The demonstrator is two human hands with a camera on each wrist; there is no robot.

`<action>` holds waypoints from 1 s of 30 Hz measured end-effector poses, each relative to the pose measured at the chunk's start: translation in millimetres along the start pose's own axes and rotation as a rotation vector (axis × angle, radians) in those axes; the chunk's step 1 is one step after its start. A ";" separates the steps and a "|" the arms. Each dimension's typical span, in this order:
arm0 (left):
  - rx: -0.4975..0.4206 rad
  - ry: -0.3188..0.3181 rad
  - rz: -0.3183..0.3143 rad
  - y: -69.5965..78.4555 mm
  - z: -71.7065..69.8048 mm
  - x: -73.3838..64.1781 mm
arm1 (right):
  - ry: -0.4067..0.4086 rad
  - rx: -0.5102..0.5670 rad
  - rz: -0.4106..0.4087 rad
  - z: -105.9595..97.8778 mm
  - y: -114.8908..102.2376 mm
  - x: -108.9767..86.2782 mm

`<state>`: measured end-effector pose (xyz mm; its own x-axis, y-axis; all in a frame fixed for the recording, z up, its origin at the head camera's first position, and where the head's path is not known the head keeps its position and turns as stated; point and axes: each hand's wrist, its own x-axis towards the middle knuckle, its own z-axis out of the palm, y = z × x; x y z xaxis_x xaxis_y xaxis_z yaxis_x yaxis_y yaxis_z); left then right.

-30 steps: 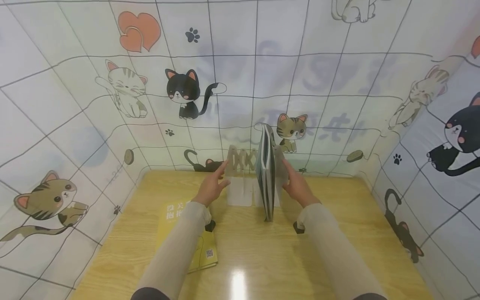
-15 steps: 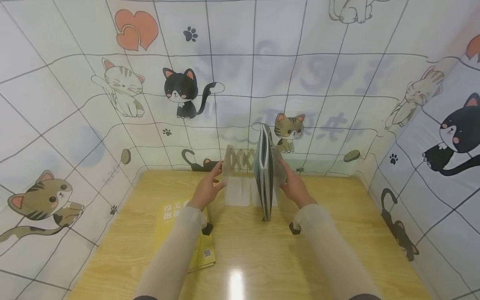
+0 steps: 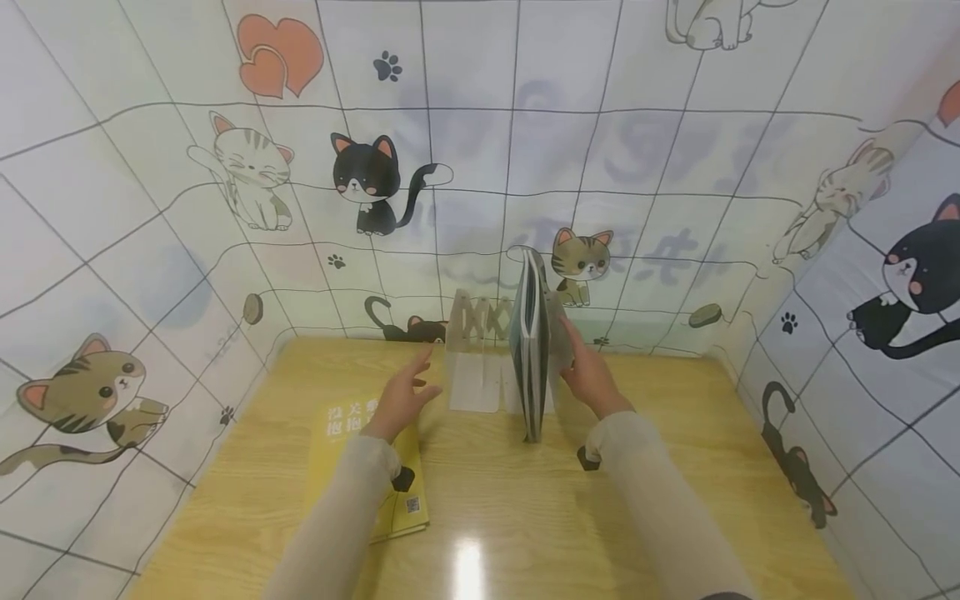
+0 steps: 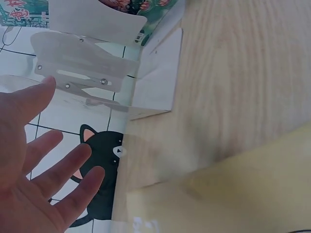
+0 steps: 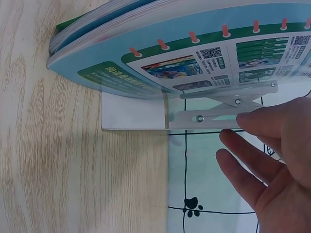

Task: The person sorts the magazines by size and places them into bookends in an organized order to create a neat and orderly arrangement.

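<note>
An extendable bookend (image 3: 477, 383) with pale end panels and a scissor linkage stands at the back of the wooden table. Several books (image 3: 531, 367) stand upright together in its right part; the right wrist view shows a blue-and-green cover (image 5: 189, 63). My left hand (image 3: 401, 402) is just left of the bookend, its fingers spread and holding nothing; a gap separates it from the left panel. At the other end, my right hand (image 3: 592, 379) pinches the edge of the right panel between thumb and fingers. Below my left forearm lies a yellow book (image 3: 352, 421), partly covered by it.
A sheet with cat drawings and grid lines (image 3: 472, 150) covers the wall behind and both sides. Wood-grain tabletop (image 3: 510, 500) extends in front of the bookend and to its right.
My left hand has come off the bookend's left panel and moved left and slightly toward me. The right hand remains at the right panel. Books and bookend keep their places.
</note>
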<state>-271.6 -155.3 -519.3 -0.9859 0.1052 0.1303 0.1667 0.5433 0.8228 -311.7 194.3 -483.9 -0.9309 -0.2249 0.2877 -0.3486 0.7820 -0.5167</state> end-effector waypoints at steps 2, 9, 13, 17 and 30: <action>0.002 0.003 -0.018 -2.4 0.9 -4.0 | 0.002 0.004 0.002 0.4 0.2 -0.7; 0.042 0.033 -0.062 -8.9 -1.0 -18.2 | 0.004 -0.008 0.021 1.9 -0.4 -0.8; 0.030 0.044 -0.074 -15.6 -6.8 -27.6 | 0.003 -0.005 0.023 1.5 -0.9 -0.4; 0.032 0.061 -0.094 -22.1 -13.1 -37.2 | 0.002 0.004 0.023 0.7 -1.8 0.0; 0.133 0.163 -0.116 -47.4 -26.0 -50.9 | -0.005 0.006 0.036 0.3 -5.1 0.0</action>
<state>-229.7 -208.1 -550.5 -0.9862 -0.0943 0.1360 0.0425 0.6500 0.7588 -309.9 190.1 -481.5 -0.9434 -0.1996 0.2650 -0.3156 0.7862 -0.5313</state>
